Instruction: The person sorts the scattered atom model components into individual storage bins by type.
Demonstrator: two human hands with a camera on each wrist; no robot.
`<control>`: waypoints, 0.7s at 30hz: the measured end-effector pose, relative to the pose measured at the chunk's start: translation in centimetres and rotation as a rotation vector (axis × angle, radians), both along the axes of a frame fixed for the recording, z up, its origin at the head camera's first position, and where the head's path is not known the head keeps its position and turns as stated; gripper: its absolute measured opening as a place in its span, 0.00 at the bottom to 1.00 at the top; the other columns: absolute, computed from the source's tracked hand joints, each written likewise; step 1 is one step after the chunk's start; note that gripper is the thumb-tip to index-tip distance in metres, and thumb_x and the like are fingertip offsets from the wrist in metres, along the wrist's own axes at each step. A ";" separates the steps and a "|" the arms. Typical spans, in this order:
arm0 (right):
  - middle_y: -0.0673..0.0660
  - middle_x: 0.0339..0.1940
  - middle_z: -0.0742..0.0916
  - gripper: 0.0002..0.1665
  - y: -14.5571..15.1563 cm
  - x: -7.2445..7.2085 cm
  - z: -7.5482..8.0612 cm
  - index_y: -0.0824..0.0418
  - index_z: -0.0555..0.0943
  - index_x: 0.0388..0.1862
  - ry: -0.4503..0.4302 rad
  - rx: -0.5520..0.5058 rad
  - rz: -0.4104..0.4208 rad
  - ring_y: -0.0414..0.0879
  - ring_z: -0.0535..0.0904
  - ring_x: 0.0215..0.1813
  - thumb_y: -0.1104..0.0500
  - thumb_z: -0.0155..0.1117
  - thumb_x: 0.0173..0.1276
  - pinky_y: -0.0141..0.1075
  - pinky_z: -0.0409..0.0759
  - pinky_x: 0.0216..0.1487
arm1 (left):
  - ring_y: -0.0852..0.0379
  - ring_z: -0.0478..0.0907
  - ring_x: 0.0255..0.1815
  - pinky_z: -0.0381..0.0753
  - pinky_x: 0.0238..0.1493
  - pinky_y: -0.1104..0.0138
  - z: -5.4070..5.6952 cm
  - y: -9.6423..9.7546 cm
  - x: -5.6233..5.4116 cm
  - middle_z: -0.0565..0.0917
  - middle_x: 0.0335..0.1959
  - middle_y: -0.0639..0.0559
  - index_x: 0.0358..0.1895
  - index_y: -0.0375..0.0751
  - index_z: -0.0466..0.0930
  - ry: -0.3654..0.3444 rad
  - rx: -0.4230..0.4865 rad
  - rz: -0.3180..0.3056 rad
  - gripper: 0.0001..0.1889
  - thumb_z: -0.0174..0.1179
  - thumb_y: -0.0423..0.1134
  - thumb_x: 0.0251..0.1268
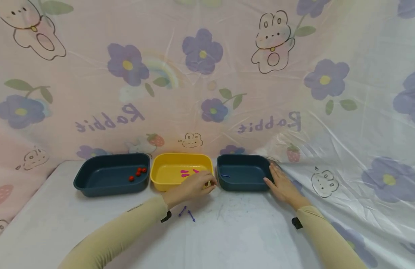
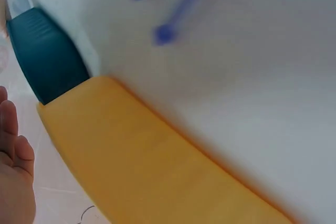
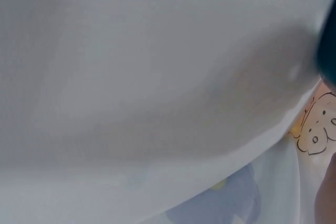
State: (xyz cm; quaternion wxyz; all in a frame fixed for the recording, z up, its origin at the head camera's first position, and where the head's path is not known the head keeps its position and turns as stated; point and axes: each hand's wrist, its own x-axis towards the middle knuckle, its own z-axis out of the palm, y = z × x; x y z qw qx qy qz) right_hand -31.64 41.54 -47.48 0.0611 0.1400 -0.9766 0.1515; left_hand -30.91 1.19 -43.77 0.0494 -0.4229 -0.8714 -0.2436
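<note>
My left hand (image 1: 198,184) hovers over the front right corner of the yellow basin (image 1: 157,183), fingers loosely bent toward the dark bin; nothing shows in it. The left wrist view catches part of this left hand (image 2: 16,166) at its edge. With straight fingers, my right hand (image 1: 282,186) rests against the right end of the right dark blue bin (image 1: 247,186). One thin blue stick (image 1: 225,176) lies inside that bin. Two blue sticks with knobbed ends, one slanting right (image 1: 182,211) and one slanting left (image 1: 191,216), lie on the table before the yellow basin.
A larger dark blue bin (image 1: 106,191) on the left holds several small red pieces (image 1: 138,173). Several pink pieces (image 1: 185,175) lie in the yellow basin. The bins stand in a row on a white-covered table (image 1: 241,239), before a patterned cloth (image 1: 173,101).
</note>
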 end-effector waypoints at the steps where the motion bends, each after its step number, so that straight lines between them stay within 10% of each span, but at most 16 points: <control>1: 0.72 0.85 0.52 0.48 0.0 0.0 0.0 0.75 0.48 0.83 0.001 0.000 0.000 0.72 0.47 0.83 0.38 0.42 0.86 0.67 0.49 0.80 | 0.60 0.77 0.42 0.82 0.48 0.72 0.0 -0.5 0.3 0.83 0.42 0.56 0.49 0.44 0.86 -0.007 -0.003 -0.010 0.06 0.66 0.37 0.73; 21: 0.72 0.85 0.52 0.47 -0.1 0.1 0.2 0.75 0.49 0.83 -0.001 0.016 0.000 0.71 0.47 0.84 0.40 0.43 0.86 0.65 0.47 0.81 | 0.60 0.78 0.39 0.81 0.46 0.74 -2.2 -6.7 3.6 0.83 0.42 0.59 0.49 0.47 0.87 -0.064 -0.204 -0.110 0.08 0.69 0.41 0.72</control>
